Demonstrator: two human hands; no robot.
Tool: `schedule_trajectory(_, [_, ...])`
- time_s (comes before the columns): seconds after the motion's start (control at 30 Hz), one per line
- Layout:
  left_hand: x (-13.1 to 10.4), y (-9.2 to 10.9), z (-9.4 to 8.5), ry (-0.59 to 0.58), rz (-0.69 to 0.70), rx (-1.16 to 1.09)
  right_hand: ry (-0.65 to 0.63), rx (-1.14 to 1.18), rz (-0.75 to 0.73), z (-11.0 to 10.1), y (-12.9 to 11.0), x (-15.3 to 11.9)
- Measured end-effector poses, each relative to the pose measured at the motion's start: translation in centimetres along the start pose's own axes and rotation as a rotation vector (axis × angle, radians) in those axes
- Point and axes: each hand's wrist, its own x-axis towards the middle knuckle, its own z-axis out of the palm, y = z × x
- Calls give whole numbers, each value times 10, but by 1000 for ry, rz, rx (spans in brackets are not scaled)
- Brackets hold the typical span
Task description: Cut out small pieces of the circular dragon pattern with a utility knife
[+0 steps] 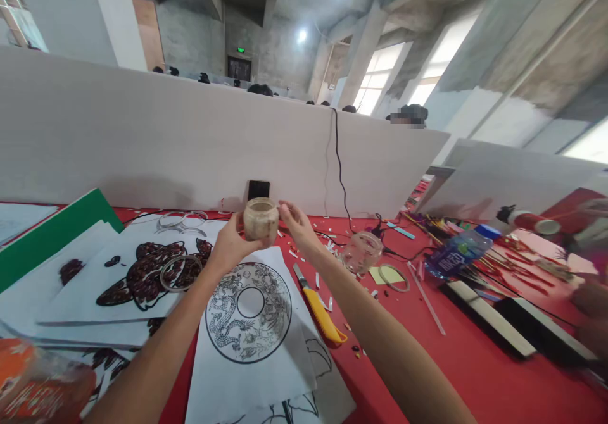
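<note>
A small cloudy glass jar (261, 223), without a lid and with a brownish tint, is held up near the back of the table. My left hand (234, 243) wraps around its left side, thumb across the lower front. At the jar's right, near the rim, my right hand (295, 220) has its bent fingers against the glass; its fingertips are partly hidden. Below the jar lies a white sheet with a round dragon-and-phoenix line drawing (248, 313). A yellow utility knife (322, 310) with its blade out lies beside the sheet.
A clear jar (362, 252), a ring (394, 278) and a water bottle (460, 250) stand or lie on the right. On the left are papers with dark seed pictures (152, 272) and a green board (61, 237). A phone (259, 189) leans on the white partition (190, 139).
</note>
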Motion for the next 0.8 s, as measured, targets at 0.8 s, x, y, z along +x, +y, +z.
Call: schedule_trajectory(0.8, [-59,-5,-63,602,91,81,-545,-959,-184,74,15,14])
